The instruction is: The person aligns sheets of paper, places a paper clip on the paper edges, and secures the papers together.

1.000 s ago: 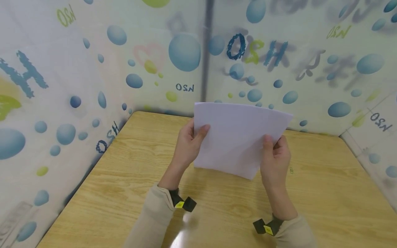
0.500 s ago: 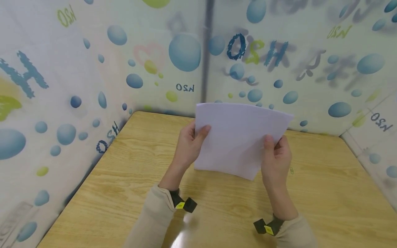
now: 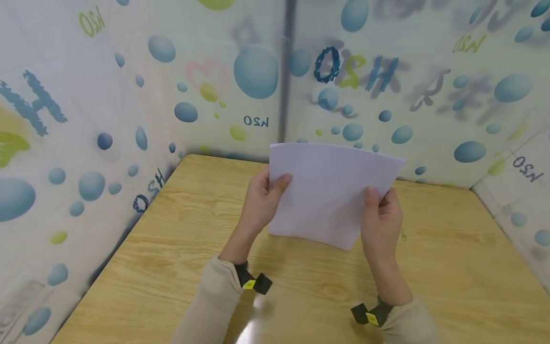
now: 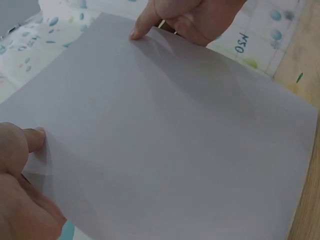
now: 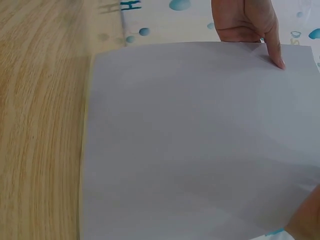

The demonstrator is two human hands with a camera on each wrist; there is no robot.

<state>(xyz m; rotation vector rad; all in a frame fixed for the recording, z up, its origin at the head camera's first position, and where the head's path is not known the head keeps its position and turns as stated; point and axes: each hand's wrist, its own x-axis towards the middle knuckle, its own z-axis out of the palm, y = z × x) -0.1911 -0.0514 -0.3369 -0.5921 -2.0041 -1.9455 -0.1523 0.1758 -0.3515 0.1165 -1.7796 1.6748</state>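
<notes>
A blank white sheet of paper [image 3: 322, 191] is held up and tilted over the table, its upper edge slightly bowed. My left hand [image 3: 260, 200] pinches its left edge, thumb on the near face and the fingers mostly behind. On the opposite edge my right hand [image 3: 382, 224] grips the paper the same way, somewhat lower down, with its fingers curled behind. In the left wrist view the sheet's lower edge comes down close to the wooden surface. Beside the right hand, a small green paper clip [image 3: 403, 236] lies on the table.
The wooden table [image 3: 180, 239] fills the lower view. Pale fabric walls [image 3: 215, 57] printed with blue and green dots and lettering enclose it at the back, left and right. Black wrist mounts with yellow tags, the left one [image 3: 253, 282] among them, sit below each hand.
</notes>
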